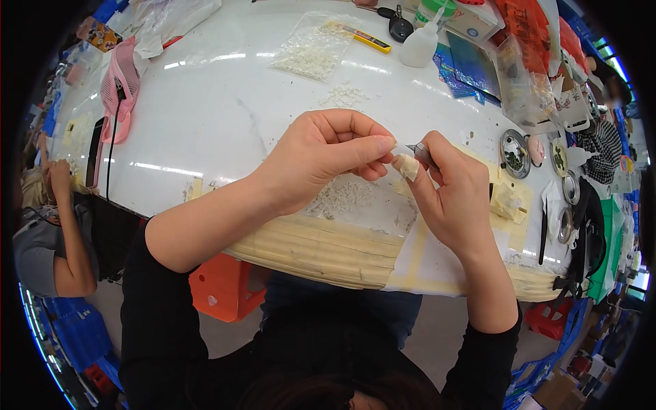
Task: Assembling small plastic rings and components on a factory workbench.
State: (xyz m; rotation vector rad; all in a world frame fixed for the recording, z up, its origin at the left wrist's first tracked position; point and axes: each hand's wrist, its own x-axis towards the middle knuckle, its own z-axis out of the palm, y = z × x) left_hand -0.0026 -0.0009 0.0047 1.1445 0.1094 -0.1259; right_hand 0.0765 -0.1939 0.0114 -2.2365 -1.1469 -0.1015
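Observation:
My left hand (311, 157) is raised over the table, thumb and forefinger pinched together. Whatever sits between those fingertips is too small and covered to make out. Close to it on the right, my right hand (454, 191) is closed around a craft knife (422, 153), whose grey pointed blade faces the left fingertips. Pale tape (408, 167) wraps the tip of my right thumb. Under my hands lies a loose heap of tiny white pieces (342, 198). Farther back are a smaller scatter of white pieces (345, 94) and a clear plastic bag (311, 58) holding more.
Layered tape (314, 253) covers the white table's front edge. At the back stand a white squeeze bottle (419, 48) and a yellow cutter (372, 42). Round metal dishes (514, 154) and tweezers (543, 232) lie right. A pink cap (121, 89) and another person (58, 232) are left.

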